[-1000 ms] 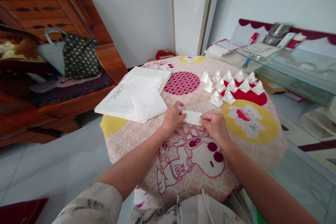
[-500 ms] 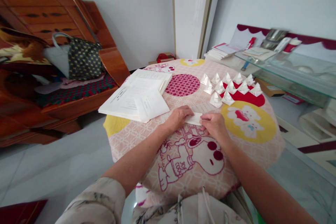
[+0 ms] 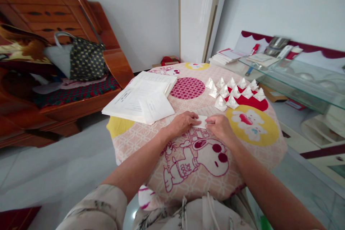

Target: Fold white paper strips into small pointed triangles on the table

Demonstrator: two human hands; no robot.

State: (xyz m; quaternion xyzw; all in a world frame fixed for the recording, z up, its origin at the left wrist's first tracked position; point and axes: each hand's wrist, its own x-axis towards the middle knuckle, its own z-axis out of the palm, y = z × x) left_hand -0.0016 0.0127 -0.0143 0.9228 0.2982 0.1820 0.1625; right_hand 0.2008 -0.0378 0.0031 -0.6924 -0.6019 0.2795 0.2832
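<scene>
A small folded piece of white paper [image 3: 200, 122] lies low over the cloth-covered table between my two hands. My left hand [image 3: 185, 122] has its fingers closed on the paper's left end. At its right end, my right hand [image 3: 219, 125] pinches the edge between thumb and fingers. Just beyond the hands is a faintly printed strip of paper [image 3: 206, 110], lying flat. Several folded paper pieces with pointed tips [image 3: 233, 91] stand in rows to the far right. On the left rests a stack of printed sheets [image 3: 129, 97], with a loose sheet [image 3: 156, 107] on its front corner.
A patterned cloth [image 3: 151, 143] covers the round table. To the right stands a glass-topped cabinet [image 3: 302, 82] holding metal bowls [image 3: 277, 45] and papers [image 3: 225, 55]. A wooden bench [image 3: 88, 104] with a dotted bag [image 3: 87, 59] is at the left.
Both hands stay on the folded paper, and the white part showing between them looks slightly narrower. The view has shifted a little.
</scene>
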